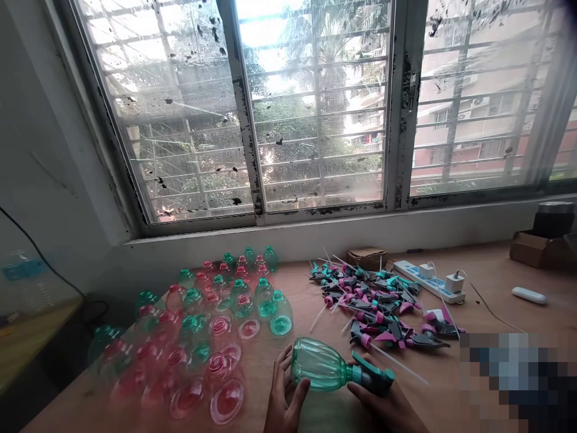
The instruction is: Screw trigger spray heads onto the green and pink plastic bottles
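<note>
A clear green spray bottle (319,364) lies on its side in the air between my hands, low in the middle of the head view. My left hand (285,394) is wrapped round its base end, the thumb in front and the fingers behind. At the other end a dark grey and green trigger sprayer (373,375) sits on the bottle's neck. My right hand (383,400) closes on that sprayer from below, with some fingers hidden behind it. Whether the collar is fully screwed on cannot be made out.
Several open green and pink bottles (220,328) stand at the left. Loose trigger sprayers with thin tubes (365,294) lie heaped right of centre. Behind them are a power strip (428,281) with plugs and a cardboard piece (367,257). A white device (529,295) lies far right.
</note>
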The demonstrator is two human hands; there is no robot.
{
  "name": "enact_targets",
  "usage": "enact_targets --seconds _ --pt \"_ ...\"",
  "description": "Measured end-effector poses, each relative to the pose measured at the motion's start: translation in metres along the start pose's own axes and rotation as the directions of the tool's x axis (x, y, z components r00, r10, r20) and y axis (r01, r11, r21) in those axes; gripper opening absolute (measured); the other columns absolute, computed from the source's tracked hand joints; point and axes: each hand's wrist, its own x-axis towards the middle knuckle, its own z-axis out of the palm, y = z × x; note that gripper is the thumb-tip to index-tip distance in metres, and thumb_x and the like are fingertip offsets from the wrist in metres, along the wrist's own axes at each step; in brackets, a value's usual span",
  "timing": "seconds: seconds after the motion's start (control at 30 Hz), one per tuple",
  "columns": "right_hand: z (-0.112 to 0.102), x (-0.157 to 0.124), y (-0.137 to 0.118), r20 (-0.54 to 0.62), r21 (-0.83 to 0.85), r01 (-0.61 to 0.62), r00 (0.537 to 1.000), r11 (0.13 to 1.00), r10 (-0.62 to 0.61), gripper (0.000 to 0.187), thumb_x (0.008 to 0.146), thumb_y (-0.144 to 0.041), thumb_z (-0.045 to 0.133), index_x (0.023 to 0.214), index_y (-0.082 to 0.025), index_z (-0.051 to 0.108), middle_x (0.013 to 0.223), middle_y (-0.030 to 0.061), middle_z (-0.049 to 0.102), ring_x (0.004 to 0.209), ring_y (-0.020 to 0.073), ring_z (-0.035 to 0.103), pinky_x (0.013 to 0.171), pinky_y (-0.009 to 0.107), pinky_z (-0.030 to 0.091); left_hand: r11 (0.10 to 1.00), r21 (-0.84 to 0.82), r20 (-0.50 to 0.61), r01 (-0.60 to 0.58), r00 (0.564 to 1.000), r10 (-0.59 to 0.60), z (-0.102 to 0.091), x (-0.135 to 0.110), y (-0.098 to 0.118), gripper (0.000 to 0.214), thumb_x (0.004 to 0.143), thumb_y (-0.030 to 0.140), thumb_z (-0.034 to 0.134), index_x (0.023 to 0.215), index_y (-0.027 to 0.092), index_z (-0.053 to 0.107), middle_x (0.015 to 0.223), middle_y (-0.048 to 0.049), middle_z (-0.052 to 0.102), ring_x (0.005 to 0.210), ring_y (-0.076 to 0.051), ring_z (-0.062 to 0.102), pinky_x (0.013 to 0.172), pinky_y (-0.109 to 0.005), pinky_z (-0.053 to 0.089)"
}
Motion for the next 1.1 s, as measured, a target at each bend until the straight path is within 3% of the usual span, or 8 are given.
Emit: enact_targets --seconds 0.1,0.23,0.37,0.53,0.67,0.8,0.97,1.1 --pt "0.001 0.000 0.001 0.007 0.046 -0.072 0.997 0.996 0.072 0.046 0.059 -0.053 0.083 0.091 -0.023 0.073 0.078 0.0044 0.074 0.074 0.0291 0.068 0.063 0.034 0.053 1.000 0.024 0.072 0.000 0.997 -0.002 -0.005 0.002 0.005 0.050 0.089 0.045 0.061 0.134 0.024 0.055 0.155 -0.0133 0.039 0.126 -0.033 0.058 0.102 -0.042 0.052" --pt "0.003 -0.002 0.001 0.076 0.164 -0.150 0.987 0.975 0.140 0.045 0.067 -0.058 0.078 0.091 -0.021 0.068 0.064 -0.0019 0.064 0.043 0.0125 0.049 0.043 0.025 0.036 0.988 0.138 0.071 -0.069 0.996 0.060 -0.006 0.002 0.006 0.052 0.084 0.041 0.068 0.132 0.025 0.058 0.147 -0.0110 0.051 0.132 -0.032 0.052 0.111 -0.043 0.044" --pt "0.005 -0.004 -0.002 0.060 0.194 -0.155 0.987 0.969 0.146 0.043 0.065 -0.056 0.081 0.087 -0.022 0.067 0.060 -0.0039 0.061 0.046 0.0124 0.048 0.046 0.025 0.037 0.997 0.070 0.040 -0.035 0.999 0.032 0.000 -0.001 0.005 0.058 0.081 0.045 0.071 0.132 0.023 0.055 0.139 -0.0120 0.059 0.127 -0.032 0.057 0.108 -0.043 0.046" --pt "0.008 -0.005 0.001 -0.095 0.145 -0.056 0.993 0.988 0.070 0.049 0.056 -0.052 0.086 0.092 -0.022 0.073 0.077 0.0032 0.071 0.071 0.0241 0.062 0.061 0.031 0.048 0.999 0.025 0.048 0.022 0.999 -0.023 -0.001 0.000 0.011 0.045 0.087 0.045 0.065 0.125 0.021 0.059 0.138 -0.0131 0.059 0.128 -0.032 0.056 0.108 -0.043 0.046" --pt "0.007 -0.004 0.005 -0.034 0.202 -0.147 0.987 0.968 0.157 0.051 0.059 -0.054 0.084 0.096 -0.021 0.071 0.060 -0.0026 0.061 0.048 0.0137 0.048 0.045 0.026 0.037 0.984 0.169 0.063 -0.050 0.997 0.040 -0.007 0.003 0.009 0.046 0.087 0.039 0.065 0.130 0.023 0.059 0.141 -0.0110 0.057 0.134 -0.030 0.050 0.115 -0.044 0.038" --pt "0.006 -0.001 0.009 -0.016 0.236 -0.148 0.988 0.960 0.156 0.050 0.062 -0.058 0.081 0.090 -0.020 0.066 0.059 -0.0037 0.059 0.045 0.0104 0.043 0.043 0.023 0.033 0.972 0.223 0.092 -0.076 0.994 0.056 -0.008 0.003 0.007 0.046 0.084 0.034 0.068 0.128 0.024 0.060 0.137 -0.0095 0.059 0.129 -0.030 0.055 0.111 -0.043 0.043" --pt "0.006 0.000 0.009 0.019 0.240 -0.126 0.992 0.963 0.125 0.048 0.065 -0.058 0.080 0.087 -0.020 0.062 0.059 -0.0033 0.061 0.044 0.0104 0.042 0.043 0.023 0.033 0.992 0.118 0.069 -0.038 0.997 0.029 0.000 -0.001 0.007 0.056 0.078 0.040 0.074 0.129 0.022 0.058 0.136 -0.0123 0.060 0.122 -0.031 0.060 0.103 -0.040 0.051" --pt "0.008 -0.002 0.006 0.008 0.177 -0.137 0.990 0.975 0.138 0.050 0.059 -0.059 0.083 0.086 -0.020 0.064 0.055 -0.0036 0.061 0.045 0.0123 0.046 0.046 0.024 0.034 0.999 0.003 0.014 0.038 0.999 -0.038 0.004 -0.001 0.008 0.055 0.081 0.053 0.068 0.124 0.019 0.060 0.134 -0.0148 0.061 0.116 -0.032 0.064 0.094 -0.039 0.056"
